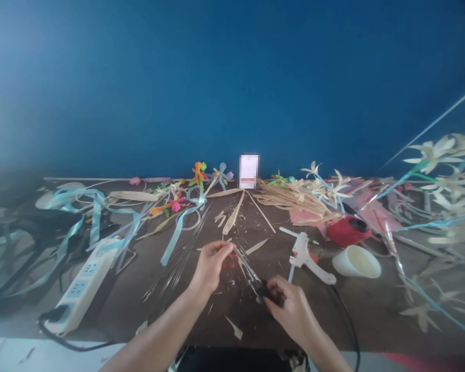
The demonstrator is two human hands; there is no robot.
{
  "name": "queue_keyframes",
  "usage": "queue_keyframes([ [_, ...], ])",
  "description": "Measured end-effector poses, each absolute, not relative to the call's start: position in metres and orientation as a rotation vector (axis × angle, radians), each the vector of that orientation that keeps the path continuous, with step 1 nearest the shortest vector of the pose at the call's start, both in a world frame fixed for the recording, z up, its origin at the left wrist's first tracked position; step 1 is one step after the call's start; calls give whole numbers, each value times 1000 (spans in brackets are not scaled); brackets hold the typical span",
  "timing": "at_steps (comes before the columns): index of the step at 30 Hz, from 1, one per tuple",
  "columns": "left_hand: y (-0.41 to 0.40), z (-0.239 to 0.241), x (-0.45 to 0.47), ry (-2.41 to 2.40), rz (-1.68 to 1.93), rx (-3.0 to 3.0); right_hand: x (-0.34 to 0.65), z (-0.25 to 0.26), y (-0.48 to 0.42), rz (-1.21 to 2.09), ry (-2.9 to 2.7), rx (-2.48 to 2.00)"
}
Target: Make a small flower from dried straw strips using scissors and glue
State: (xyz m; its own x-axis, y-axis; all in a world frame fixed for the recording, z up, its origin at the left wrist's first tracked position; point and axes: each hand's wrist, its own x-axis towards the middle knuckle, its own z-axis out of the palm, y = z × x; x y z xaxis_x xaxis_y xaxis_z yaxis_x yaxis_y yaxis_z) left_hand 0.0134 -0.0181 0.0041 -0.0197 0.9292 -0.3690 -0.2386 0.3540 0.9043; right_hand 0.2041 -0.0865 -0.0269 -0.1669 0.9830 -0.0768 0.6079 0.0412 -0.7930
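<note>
My left hand (212, 263) is pinched shut on a small pale strip, held just above the brown table (186, 310). My right hand (289, 307) grips the dark handles of a pair of scissors (251, 274). The blades point up and left toward the left fingertips and seem to meet the strip there. Small pale offcuts (234, 328) lie on the table under and around both hands. A bundle of thin wires (178, 263) lies just left of the left hand.
A white glue gun (306, 256) with a black cord lies right of the hands, beside a white cup (356, 261) and a red round object (346, 231). A white power strip (83, 284) and blue ribbons (96, 212) lie left. Straw strips (294, 199) and straw flowers (442, 155) fill the back right.
</note>
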Motion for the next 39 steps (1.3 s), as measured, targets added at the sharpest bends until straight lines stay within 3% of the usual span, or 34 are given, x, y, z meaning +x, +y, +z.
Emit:
queue_keyframes([
  [39, -23, 8, 21, 1243, 1045, 662, 204, -24, -86, 940, -1832, -1600],
])
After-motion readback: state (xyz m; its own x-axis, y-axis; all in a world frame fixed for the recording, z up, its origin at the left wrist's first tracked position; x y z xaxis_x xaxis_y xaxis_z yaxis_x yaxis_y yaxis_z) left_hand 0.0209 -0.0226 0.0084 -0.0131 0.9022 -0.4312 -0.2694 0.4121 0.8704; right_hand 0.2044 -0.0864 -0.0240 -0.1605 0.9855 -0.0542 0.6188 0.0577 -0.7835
